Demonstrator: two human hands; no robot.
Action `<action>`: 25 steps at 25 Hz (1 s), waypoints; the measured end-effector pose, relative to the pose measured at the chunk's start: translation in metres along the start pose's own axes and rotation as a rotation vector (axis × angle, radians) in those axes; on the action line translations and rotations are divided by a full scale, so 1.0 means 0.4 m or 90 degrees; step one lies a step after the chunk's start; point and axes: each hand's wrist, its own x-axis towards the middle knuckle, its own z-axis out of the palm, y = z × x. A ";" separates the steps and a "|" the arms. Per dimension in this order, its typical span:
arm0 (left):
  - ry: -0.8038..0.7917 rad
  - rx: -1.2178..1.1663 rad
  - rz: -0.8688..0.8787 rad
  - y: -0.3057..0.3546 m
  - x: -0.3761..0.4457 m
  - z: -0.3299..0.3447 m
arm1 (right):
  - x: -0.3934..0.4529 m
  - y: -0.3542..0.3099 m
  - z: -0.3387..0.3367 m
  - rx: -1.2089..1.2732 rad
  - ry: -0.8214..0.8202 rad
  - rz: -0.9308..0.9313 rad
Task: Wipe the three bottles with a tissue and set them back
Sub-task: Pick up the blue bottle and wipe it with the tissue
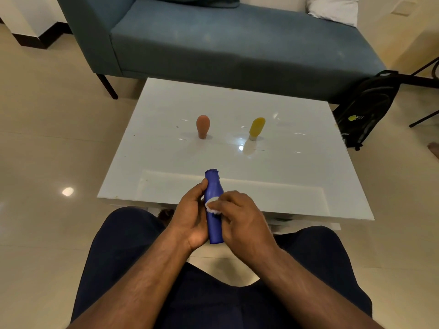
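Blue bottle (pixel 213 210) held off the surface (pixel 166 162), over its near edge, above the lap. Left hand (pixel 192 219) has its grip curled round the bottle body; right hand (pixel 240 217) pinches a small tissue wad (pixel 211 205) against its front. Beyond the blue bottle, both standing cap-down on the surface: orange bottle (pixel 202 126) to the left, yellow bottle (pixel 256 128) to the right. Risks: smooth bottle may slip from the one-hand hold; tiny tissue could drop; top-heavy inverted bottles likely tip if nudged when it is set back.

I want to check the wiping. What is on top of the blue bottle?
A small white tissue lies on the blue bottle, pressed by the right hand. The left hand holds the bottle's side. The bottle surface under both hands is covered.
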 end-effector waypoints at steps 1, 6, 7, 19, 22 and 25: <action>-0.010 -0.004 -0.002 0.000 0.000 0.002 | 0.028 0.008 -0.003 0.022 0.008 0.035; 0.030 0.042 0.028 -0.005 0.010 -0.013 | 0.089 0.022 -0.013 0.111 0.024 0.175; 0.052 0.045 0.041 -0.001 0.013 -0.014 | 0.070 0.013 -0.014 0.128 0.024 0.182; 0.064 0.168 0.078 -0.016 -0.007 -0.002 | 0.106 0.016 0.001 0.124 0.034 0.227; 0.042 0.142 0.039 -0.012 -0.010 -0.001 | 0.079 -0.007 -0.001 0.114 0.037 0.216; 0.020 0.073 0.013 -0.001 0.003 -0.013 | -0.007 -0.068 0.006 0.107 0.004 0.112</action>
